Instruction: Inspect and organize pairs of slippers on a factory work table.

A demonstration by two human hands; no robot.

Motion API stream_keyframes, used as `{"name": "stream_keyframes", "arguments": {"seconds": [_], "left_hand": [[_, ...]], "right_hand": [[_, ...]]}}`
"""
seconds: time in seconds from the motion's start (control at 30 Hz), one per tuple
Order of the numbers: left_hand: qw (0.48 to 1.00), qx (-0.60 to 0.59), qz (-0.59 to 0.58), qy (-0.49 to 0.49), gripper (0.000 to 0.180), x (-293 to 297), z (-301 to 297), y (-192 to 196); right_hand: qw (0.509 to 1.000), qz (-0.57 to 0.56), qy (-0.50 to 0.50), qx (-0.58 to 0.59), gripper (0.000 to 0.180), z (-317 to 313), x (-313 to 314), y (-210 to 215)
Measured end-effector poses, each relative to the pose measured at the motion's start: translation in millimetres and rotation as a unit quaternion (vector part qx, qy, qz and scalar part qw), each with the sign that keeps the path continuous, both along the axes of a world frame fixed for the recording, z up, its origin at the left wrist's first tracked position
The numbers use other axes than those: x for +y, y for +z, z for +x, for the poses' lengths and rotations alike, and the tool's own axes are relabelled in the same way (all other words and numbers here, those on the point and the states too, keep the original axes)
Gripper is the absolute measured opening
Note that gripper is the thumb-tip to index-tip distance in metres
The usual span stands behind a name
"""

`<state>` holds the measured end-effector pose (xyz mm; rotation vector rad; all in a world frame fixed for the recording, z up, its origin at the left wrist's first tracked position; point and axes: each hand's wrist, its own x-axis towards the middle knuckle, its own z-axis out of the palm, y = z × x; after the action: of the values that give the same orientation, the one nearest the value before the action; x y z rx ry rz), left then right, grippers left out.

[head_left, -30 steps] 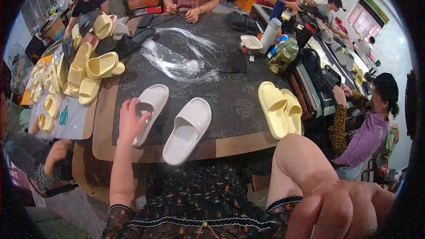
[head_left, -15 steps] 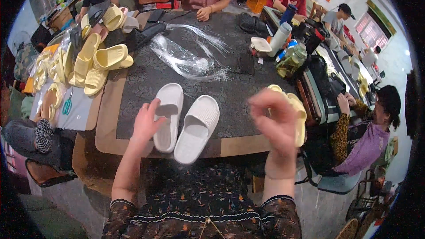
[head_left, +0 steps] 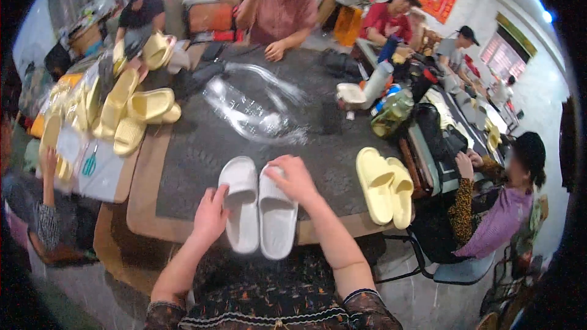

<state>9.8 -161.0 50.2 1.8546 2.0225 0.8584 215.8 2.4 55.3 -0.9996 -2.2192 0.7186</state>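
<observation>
Two light grey-white slide slippers lie side by side at the table's near edge, toes pointing away from me. My left hand [head_left: 211, 212] is closed on the outer edge of the left slipper [head_left: 243, 232], its fingers beside the strap. At the toe of the right slipper [head_left: 278, 235], my right hand [head_left: 293, 178] grips the strap end, thumb and fingers bent over it. Both heels reach to the table's rim. Off to the right, a pair of pale yellow slippers [head_left: 374, 186] rests near the table's edge, apart from my hands.
Clear plastic bags [head_left: 244, 101] lie mid-table. Yellow slippers [head_left: 150, 105] are heaped at the left, near teal scissors [head_left: 90, 160]. A jar [head_left: 391, 113], bottle [head_left: 378, 79] and small container [head_left: 350, 95] stand at the right. Several people sit around; one co-worker's hand [head_left: 276, 50] rests across the table.
My right hand has moved left from beside the yellow slippers onto the right grey-white slipper. That slipper has straightened, now parallel with the left one. The view has tilted upward.
</observation>
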Motion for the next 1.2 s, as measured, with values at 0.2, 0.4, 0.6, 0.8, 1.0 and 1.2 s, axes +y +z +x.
{"name": "stream_keyframes", "arguments": {"seconds": [0.2, 0.4, 0.6, 0.8, 1.0, 1.2], "left_hand": [[0.998, -0.003, -0.059, -0.013, 0.061, 0, -4, 5], [0.996, -0.005, -0.078, -0.046, 0.062, -2, -17, 17], [0.994, 0.011, 0.082, -0.076, 0.057, 58, -21, 39], [0.96, -0.272, -0.011, -0.066, 0.051, 131, -1, 2], [0.925, -0.375, 0.019, -0.052, 0.018, 154, 10, -49], [0.911, -0.408, 0.049, -0.042, 0.014, 146, 20, -27]], "right_hand": [[0.972, -0.024, -0.032, -0.232, 0.023, -48, 17, -28], [0.992, -0.023, -0.081, -0.094, 0.016, -50, 17, -34], [0.98, -0.094, -0.057, 0.164, 0.017, -42, 23, -31], [0.962, -0.074, -0.075, 0.253, 0.012, -45, 23, -45], [0.944, -0.165, -0.081, 0.273, 0.016, -39, 21, -61], [0.953, -0.153, -0.059, 0.256, 0.015, -37, 31, -65]]}}
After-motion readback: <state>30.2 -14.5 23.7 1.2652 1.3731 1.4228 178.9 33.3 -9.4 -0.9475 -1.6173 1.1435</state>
